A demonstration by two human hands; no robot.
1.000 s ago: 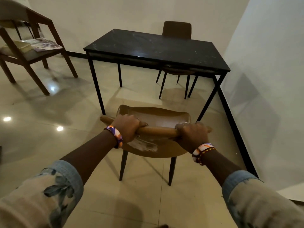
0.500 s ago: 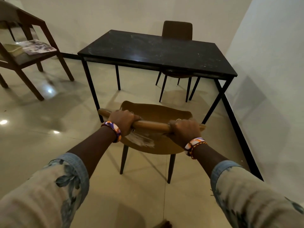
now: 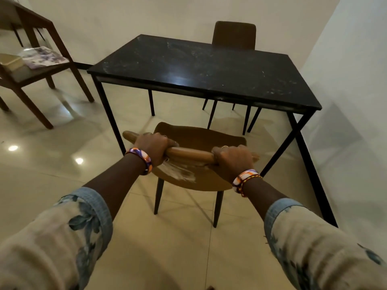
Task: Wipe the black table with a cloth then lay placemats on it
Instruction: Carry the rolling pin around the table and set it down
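Observation:
The black table (image 3: 201,68) stands ahead, its dark top streaked with pale dusty smears. In front of it is a brown chair (image 3: 199,135) facing the table. My left hand (image 3: 156,147) and my right hand (image 3: 233,160) both grip the top rail of its backrest, one near each end. A whitish smear shows on the chair seat below the rail. On a wooden chair (image 3: 37,74) at the far left lie a patterned flat mat (image 3: 43,57) and a pale folded item (image 3: 10,62). I cannot tell which of them is the cloth.
A second dark chair (image 3: 234,35) is tucked in at the table's far side. A white wall (image 3: 345,101) runs close along the table's right edge, with a black skirting strip at its foot. Glossy tiled floor (image 3: 62,153) spreads to the left.
The view has drawn closer to the table, and the brown chair in my hands has moved forward toward it. The wooden chair at the left has slid further toward the frame edge.

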